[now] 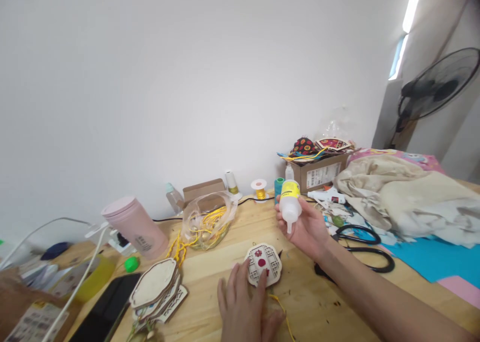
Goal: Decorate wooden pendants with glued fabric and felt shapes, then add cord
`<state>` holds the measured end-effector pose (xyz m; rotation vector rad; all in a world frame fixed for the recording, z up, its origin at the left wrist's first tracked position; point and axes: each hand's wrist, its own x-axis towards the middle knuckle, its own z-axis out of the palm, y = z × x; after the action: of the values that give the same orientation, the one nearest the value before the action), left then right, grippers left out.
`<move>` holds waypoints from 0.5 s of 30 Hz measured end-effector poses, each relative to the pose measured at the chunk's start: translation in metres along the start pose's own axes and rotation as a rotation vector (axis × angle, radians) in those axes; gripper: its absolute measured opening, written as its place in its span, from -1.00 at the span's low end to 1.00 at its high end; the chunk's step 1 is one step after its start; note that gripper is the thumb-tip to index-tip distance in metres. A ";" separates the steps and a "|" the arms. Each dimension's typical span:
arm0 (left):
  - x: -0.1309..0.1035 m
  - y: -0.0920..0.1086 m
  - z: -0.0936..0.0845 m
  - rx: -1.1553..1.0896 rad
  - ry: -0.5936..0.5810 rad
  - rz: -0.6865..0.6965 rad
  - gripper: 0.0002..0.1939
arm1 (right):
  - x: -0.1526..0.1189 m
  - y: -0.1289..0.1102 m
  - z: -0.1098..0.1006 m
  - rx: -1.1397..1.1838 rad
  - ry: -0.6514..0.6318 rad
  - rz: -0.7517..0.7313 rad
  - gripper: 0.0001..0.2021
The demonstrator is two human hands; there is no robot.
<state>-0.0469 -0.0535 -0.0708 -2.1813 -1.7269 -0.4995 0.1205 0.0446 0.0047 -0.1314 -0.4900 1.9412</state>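
In the head view my right hand (309, 227) is wrapped round a squeeze bottle (290, 204) of translucent white plastic with a yellow label. Its thin nozzle points down, above and apart from a small wooden ornament (263, 264). That ornament is pale, with cut-out lattice sides and dark red pieces in its middle. My left hand (243, 302) rests with fingers stretched out at the ornament's near left edge, touching it. A yellow cord (284, 314) lies beside that hand.
Left of my hands stand stacked wooden plaques (155, 284), a dark phone (107, 307) and a pink tumbler (135, 227). Behind lie yellow cords (210, 224) and a thread spool (259, 189). To the right are black-handled scissors (369, 259), a glue gun (327, 196), a filled cardboard box (318, 172) and cloth (408, 197).
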 end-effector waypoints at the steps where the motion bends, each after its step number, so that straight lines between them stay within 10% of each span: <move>1: 0.000 0.000 0.000 -0.007 0.007 -0.004 -0.45 | 0.000 0.000 0.000 0.001 0.003 0.000 -0.74; 10: 0.001 0.001 0.003 -0.032 0.059 0.010 -0.42 | 0.001 -0.001 0.000 -0.010 0.036 -0.004 -0.75; 15: 0.003 -0.022 -0.010 -0.429 0.267 -0.102 -0.60 | 0.000 -0.001 0.001 -0.028 0.051 -0.011 -0.74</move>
<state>-0.0682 -0.0506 -0.0604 -2.1685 -1.7062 -1.2265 0.1208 0.0446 0.0061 -0.1951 -0.4835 1.9161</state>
